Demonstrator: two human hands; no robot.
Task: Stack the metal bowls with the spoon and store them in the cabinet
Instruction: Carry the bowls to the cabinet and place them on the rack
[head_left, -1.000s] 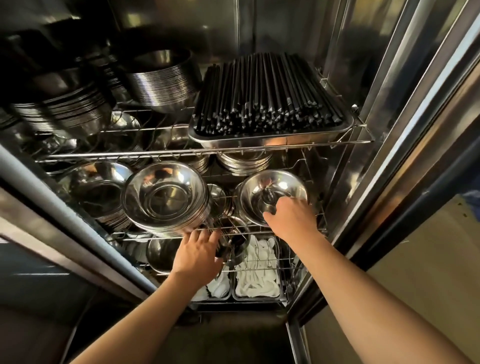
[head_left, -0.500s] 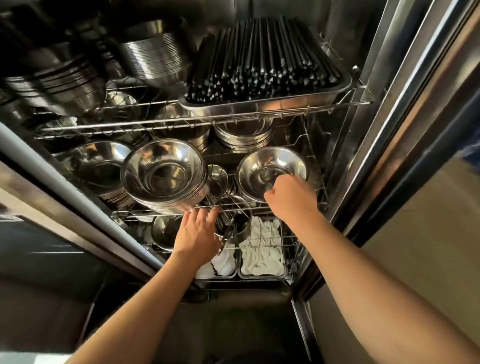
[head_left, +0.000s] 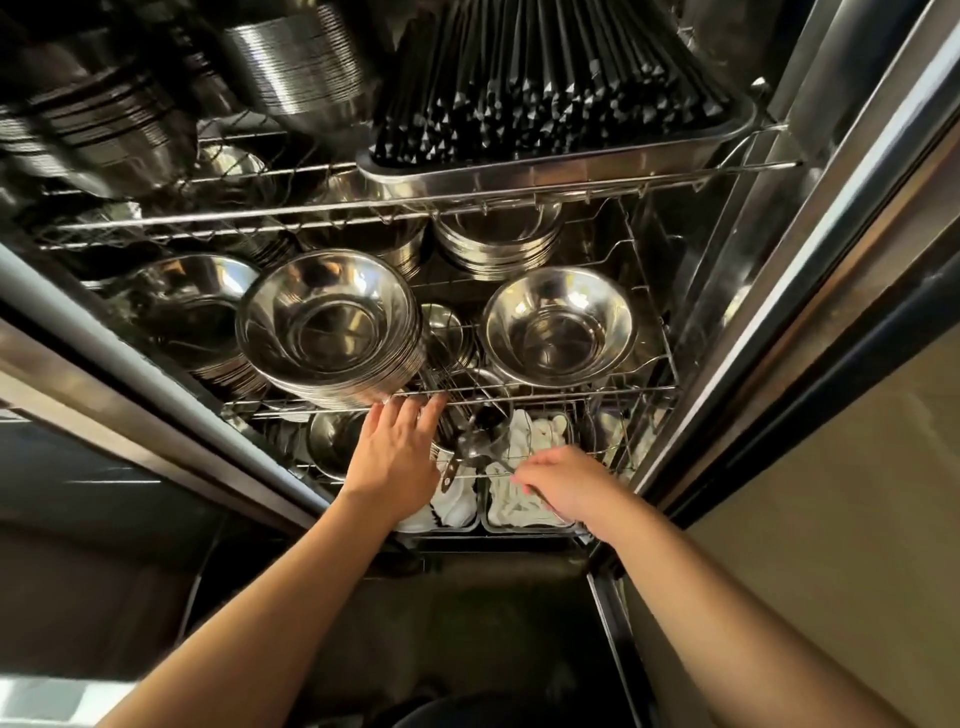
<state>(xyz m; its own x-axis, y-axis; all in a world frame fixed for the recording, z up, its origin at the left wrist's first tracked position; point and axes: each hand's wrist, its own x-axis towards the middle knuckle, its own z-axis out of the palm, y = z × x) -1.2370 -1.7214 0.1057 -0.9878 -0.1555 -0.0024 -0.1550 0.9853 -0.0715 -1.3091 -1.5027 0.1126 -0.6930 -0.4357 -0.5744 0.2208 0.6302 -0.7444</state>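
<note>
Since 0.5 s ago the right hand (head_left: 569, 486) has dropped from the rim of the right-hand bowl (head_left: 560, 326) to the front of the lower rack, and the view has tilted up a little. That hand is now curled, fingers pinched on the handle of a metal spoon (head_left: 480, 451), whose scoop lies just past the front wire, near the small dark cup (head_left: 491, 415) behind it. The left hand (head_left: 397, 457) is spread, fingers straight and holding nothing, its fingertips (head_left: 431, 405) touching the front wire of the middle rack (head_left: 571, 397) just under the tall stack of metal bowls (head_left: 330, 325). This stack sits on the middle rack inside the cabinet (head_left: 810, 234), left of centre, tilted toward the camera; the single right-hand bowl sits on the same rack, well apart from it, with a small steel cup (head_left: 444, 325) between the 2. More bowl stacks stand behind and on the upper shelf, beside a steel tray (head_left: 545, 169) full of black chopsticks (head_left: 545, 93). White folded cloths (head_left: 519, 499) fill the trays at the bottom.
</note>
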